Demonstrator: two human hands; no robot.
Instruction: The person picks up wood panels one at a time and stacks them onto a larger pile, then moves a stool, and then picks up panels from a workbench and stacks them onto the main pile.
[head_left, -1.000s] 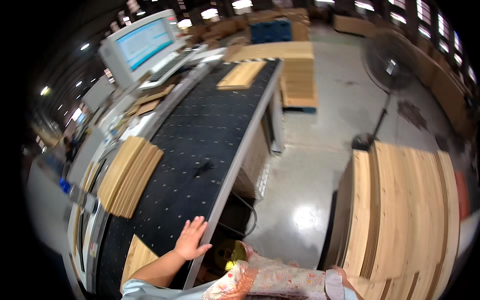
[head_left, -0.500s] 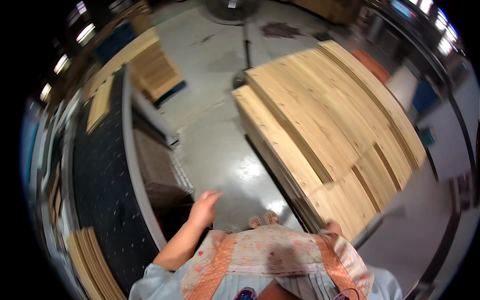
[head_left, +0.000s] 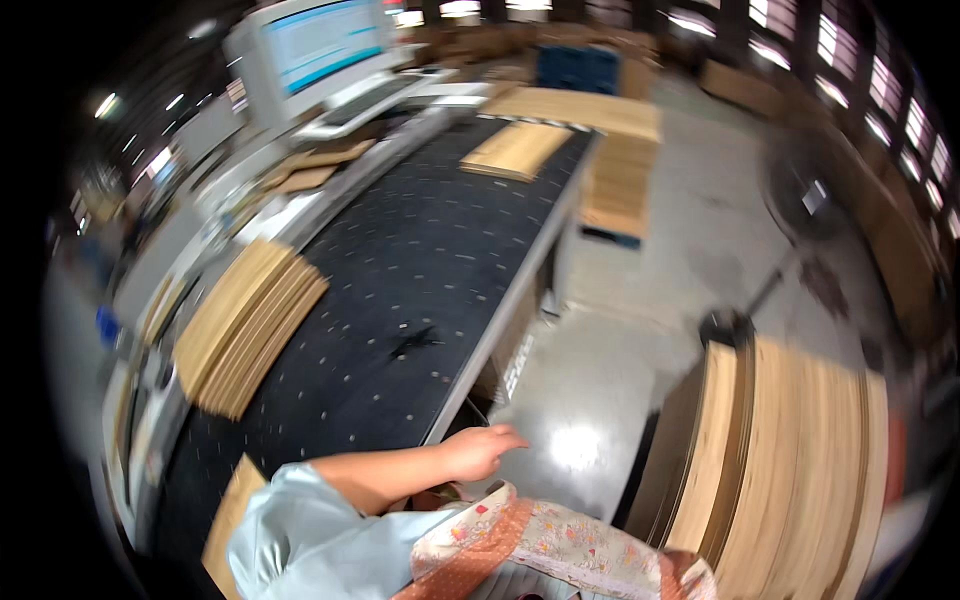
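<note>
My left hand (head_left: 480,452) hangs in front of my waist with nothing in it, its fingers loosely stretched out to the right. It is close to the near edge of a black worktable (head_left: 440,290) and touches nothing that I can see. On the table's left side lies a fanned stack of wooden boards (head_left: 245,325). A smaller pile of boards (head_left: 515,150) rests at the far end. To my right stands a tall stack of long wooden boards (head_left: 800,460). My right hand is out of sight.
A monitor (head_left: 325,45) and keyboard (head_left: 365,100) stand beyond the table's left side. More boards (head_left: 615,180) are stacked at its far end. A floor fan (head_left: 805,190) on a round base (head_left: 727,325) stands past the right-hand stack. Another board (head_left: 235,520) lies by my left elbow.
My view has swung left, bringing the black table to the middle and the large board stack to the far right. My left arm now reaches across my front. The right hand has left the view.
</note>
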